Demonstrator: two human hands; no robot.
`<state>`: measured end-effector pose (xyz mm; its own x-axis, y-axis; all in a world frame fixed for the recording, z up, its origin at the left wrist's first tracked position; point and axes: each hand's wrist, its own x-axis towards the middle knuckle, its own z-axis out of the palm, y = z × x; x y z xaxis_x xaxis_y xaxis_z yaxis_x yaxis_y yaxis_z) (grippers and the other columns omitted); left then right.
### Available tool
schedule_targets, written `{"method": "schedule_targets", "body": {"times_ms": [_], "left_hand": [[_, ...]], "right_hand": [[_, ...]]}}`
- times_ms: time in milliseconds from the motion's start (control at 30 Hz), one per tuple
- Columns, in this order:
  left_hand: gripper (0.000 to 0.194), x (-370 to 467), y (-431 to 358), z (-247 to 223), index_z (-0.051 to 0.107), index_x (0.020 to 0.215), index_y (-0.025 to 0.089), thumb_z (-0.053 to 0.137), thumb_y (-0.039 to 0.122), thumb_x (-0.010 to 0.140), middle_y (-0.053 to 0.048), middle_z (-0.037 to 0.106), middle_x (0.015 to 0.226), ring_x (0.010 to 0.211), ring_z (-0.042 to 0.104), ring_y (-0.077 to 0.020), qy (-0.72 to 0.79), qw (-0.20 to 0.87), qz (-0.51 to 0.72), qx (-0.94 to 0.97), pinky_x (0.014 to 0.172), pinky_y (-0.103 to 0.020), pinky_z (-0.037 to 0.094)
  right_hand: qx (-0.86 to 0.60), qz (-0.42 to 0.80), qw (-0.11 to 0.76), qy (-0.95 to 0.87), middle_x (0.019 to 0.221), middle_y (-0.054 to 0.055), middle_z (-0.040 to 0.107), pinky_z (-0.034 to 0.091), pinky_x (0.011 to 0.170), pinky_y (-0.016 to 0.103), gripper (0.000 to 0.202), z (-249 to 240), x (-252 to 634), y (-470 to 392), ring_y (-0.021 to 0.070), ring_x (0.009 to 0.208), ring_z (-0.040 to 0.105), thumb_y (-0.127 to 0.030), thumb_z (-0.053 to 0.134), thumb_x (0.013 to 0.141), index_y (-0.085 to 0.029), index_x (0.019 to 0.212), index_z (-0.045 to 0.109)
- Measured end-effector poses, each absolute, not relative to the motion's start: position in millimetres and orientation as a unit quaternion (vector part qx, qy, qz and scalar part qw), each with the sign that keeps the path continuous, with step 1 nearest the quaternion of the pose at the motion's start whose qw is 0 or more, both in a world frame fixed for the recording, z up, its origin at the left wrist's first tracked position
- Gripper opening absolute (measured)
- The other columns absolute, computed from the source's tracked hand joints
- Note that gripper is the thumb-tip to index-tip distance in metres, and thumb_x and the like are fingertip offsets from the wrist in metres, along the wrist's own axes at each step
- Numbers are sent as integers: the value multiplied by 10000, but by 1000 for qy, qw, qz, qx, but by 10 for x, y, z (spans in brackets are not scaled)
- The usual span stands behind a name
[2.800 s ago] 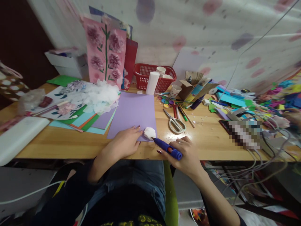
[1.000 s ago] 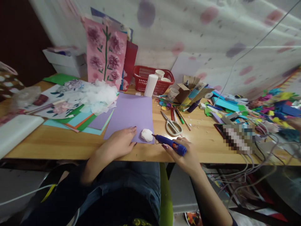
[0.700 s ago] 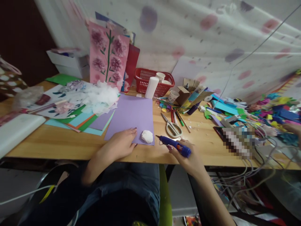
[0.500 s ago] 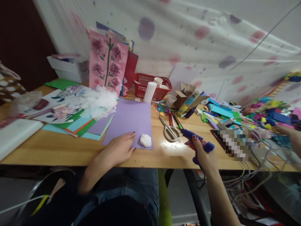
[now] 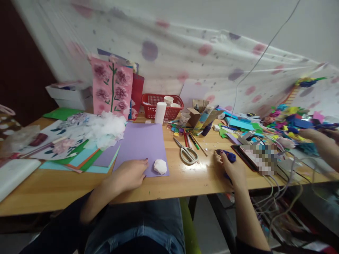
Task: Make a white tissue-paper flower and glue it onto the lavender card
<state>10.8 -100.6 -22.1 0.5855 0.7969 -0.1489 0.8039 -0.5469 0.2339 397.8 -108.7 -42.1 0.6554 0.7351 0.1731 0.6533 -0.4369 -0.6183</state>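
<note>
My left hand (image 5: 132, 173) lies flat on the lower part of a purple sheet of paper (image 5: 144, 141), fingers stretched out. Just right of its fingertips, a white crumpled paper flower (image 5: 160, 167) rests in the sheet's lower right corner. My right hand (image 5: 233, 167) is closed round a dark blue glue gun (image 5: 230, 156), low over the table near its front edge; the fingers hide part of the gun. Between my hands lies a pair of scissors (image 5: 188, 154) with light handles, beside several pens and pencils (image 5: 194, 141).
A red basket (image 5: 149, 111) holding paper cups and a white roll (image 5: 160, 113) stand at the back. White tissue (image 5: 106, 127) and coloured sheets lie left. Right are a phone (image 5: 256, 157), tangled cables (image 5: 291, 165) and another person's hand (image 5: 315, 137) by colourful scraps.
My right hand has moved the glue gun right, away from the scissors and lower towards the table. My left hand stays on the purple paper. The camera view has shifted slightly.
</note>
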Motion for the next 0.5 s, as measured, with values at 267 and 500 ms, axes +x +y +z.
{"method": "schedule_targets", "body": {"times_ms": [267,500], "left_hand": [[423,-17,-781,-63,663,1206,206,476,190,827,-82,562,1366,1216,593,-258,394,227,-35,890,1024,-370,459],[316,-531,-517,195,729,972,188,484,313,818,-47,779,952,906,719,-201,470,293,130,823,844,-283,523]], "right_hand": [[-741,-206,486,-415,922,168,689,460,769,403,484,79,3633,-1428,296,849,630,-574,441,875,-143,907,659],[-699,2,306,-646,781,57,713,442,696,282,299,121,3197,-1109,195,744,659,-327,380,948,-199,804,609]]}}
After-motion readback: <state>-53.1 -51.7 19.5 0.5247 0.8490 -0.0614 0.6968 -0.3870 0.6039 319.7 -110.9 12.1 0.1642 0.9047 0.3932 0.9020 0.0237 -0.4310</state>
